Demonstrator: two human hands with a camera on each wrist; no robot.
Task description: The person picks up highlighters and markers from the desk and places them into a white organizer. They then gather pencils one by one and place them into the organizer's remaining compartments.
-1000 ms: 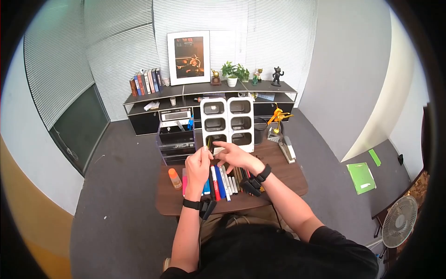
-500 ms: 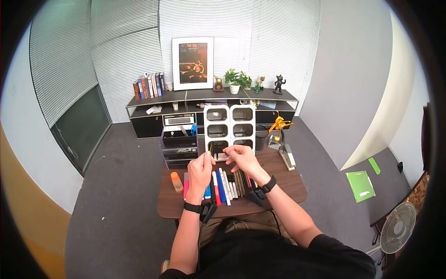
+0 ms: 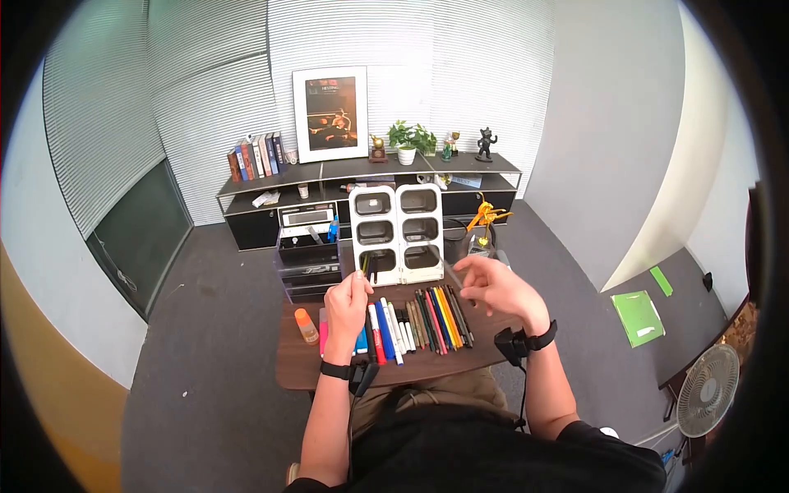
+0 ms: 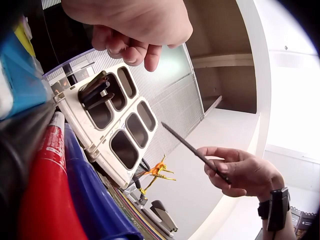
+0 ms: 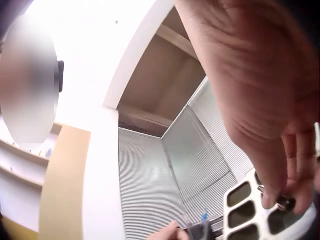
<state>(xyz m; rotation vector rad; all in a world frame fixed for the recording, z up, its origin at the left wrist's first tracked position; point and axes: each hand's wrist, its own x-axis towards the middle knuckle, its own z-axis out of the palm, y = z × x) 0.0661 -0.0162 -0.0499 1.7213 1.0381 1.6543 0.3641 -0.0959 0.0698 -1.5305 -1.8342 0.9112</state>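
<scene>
My right hand point(image 3: 497, 287) pinches a dark pencil point(image 4: 187, 145), held slantwise above the right side of the desk, its thin end towards the organizer. My left hand point(image 3: 345, 304) is raised before the organizer's lower left compartment, fingers curled in, nothing showing between them. The white six-compartment organizer point(image 3: 398, 238) stands tilted up at the back of the desk. Several dark pencils point(image 4: 95, 91) stick out of its lower left compartment. A row of pens lies below my hands: a red marker point(image 3: 377, 333), a blue marker point(image 3: 386, 329) and several coloured pencils point(image 3: 436, 320).
An orange-capped bottle point(image 3: 306, 327) stands at the desk's left. A clear drawer unit point(image 3: 311, 269) is left of the organizer. At the right are a golden-orange figure point(image 3: 489, 215) and a stapler point(image 4: 164, 214). A low shelf point(image 3: 251, 226) runs along the back wall.
My right hand has moved away to the right from beside my left hand, and a dark pencil now shows in its fingers. My left hand has stayed nearly in place.
</scene>
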